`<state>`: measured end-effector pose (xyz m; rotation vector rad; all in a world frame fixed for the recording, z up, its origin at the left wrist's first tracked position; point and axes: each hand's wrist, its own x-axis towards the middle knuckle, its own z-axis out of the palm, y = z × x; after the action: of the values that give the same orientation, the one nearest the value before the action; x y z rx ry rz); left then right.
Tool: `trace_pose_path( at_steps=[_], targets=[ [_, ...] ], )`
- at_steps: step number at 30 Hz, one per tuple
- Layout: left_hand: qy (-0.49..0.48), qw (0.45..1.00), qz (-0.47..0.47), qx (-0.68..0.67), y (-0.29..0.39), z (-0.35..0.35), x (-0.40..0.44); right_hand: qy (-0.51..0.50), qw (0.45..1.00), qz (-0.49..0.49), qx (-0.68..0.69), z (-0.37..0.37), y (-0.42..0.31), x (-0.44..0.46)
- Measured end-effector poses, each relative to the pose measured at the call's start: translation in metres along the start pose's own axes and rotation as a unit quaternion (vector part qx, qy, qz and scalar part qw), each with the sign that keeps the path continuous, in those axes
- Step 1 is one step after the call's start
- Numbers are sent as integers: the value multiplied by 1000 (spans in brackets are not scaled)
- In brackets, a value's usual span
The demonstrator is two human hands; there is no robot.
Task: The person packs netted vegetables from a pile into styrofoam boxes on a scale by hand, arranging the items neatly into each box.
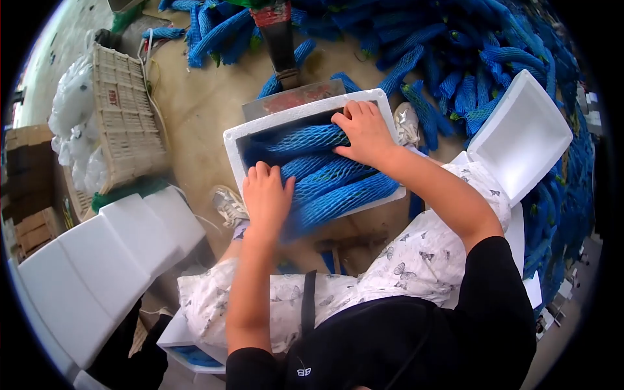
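In the head view, an open white foam box stands tilted in front of me, holding several long blue net-sleeved rolls; what is inside the netting is mostly hidden. My right hand is closed over the right end of the far roll, fingertips on its netting. At the box's left end, my left hand curls over the ends of the nearer rolls, with its thumb against them. The left ends of the rolls are blurred.
A metal stand rises behind the box. Blue net-sleeved pieces lie heaped at the back and right. A foam lid leans at right. Stacked foam lids and a woven basket stand at left.
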<state>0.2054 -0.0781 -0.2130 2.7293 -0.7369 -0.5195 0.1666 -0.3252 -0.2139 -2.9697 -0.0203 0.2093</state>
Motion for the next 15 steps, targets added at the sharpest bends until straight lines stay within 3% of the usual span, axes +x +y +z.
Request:
trace_pose_path(
  at_steps=[2,3,4,6,7,10,11,12,14,15],
  targets=[
    [88,991,77,57,-9,8,7,-13,991,17,135,-1,-1,-3],
    [-24,999,33,28,-5,-1,13,-30,982,49,179,-14,1,-1],
    [-27,999,32,29,-2,-6,18,-16,984,55,171,-26,8,3],
    [-121,987,-59,-84,0,-12,20,80,986,-68,128,-27,35,10],
    [-70,994,-9,-87,0,-17,23,48,985,-49,157,-30,42,10],
    [-114,981,-79,-135,1,-55,33,19,966,-54,251,-37,53,9],
    [-173,965,-117,-162,-4,-63,35,-14,952,-9,304,-44,55,7],
    [-173,965,-117,-161,-15,-57,35,-13,952,-9,305,-49,57,5],
    [-236,939,-36,-249,-35,-38,32,-1,910,83,405,-58,64,1],
    [-261,943,-31,-203,-24,-46,33,-2,893,89,441,-64,72,-2]
  ],
)
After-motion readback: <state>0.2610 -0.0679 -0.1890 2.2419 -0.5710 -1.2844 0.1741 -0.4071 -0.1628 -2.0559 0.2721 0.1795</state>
